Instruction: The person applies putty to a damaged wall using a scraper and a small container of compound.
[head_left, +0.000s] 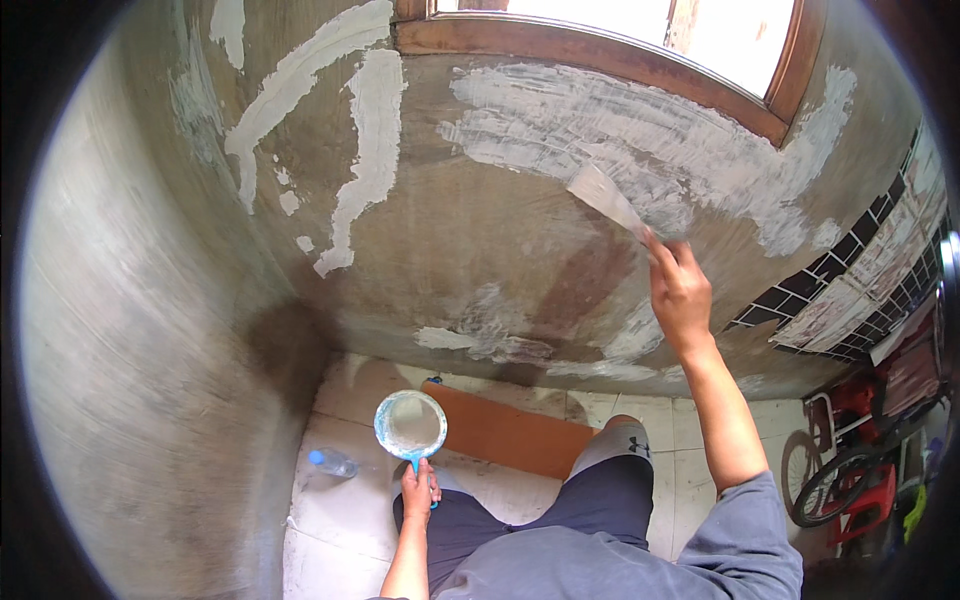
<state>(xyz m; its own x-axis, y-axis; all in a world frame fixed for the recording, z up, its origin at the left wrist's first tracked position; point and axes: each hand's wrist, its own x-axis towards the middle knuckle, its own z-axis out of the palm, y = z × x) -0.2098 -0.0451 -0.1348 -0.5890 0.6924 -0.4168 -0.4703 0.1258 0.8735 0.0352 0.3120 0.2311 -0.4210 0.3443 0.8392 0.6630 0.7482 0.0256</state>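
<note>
- White filler coats the blade of the putty knife (606,196), which your right hand (680,292) grips by the handle; fingers closed round it, blade running up-left from your fingertips and pressed flat on the grey wall (470,250).
- Blade tip sits in the wide white filler patch (640,140) just under the wooden window frame (600,65), above your knuckles.
- Your left hand (419,490) is low, well apart from the right; fingers wrapped shut round the blue handle of a round scoop (410,424), bowl just above the fingers, smeared white inside.
- Left of that hand, near it: clear plastic bottle w/ blue cap (331,462) lying on the tiled floor (340,520).
- Right of scoop, beyond your left fingers: brown board (505,432) flat on the floor by the wall base.
- More filler streaks (365,150) up-left on the wall, far from both hands.
- Far right, below your right forearm: bicycle (850,470), partly cut off at the rim.
</note>
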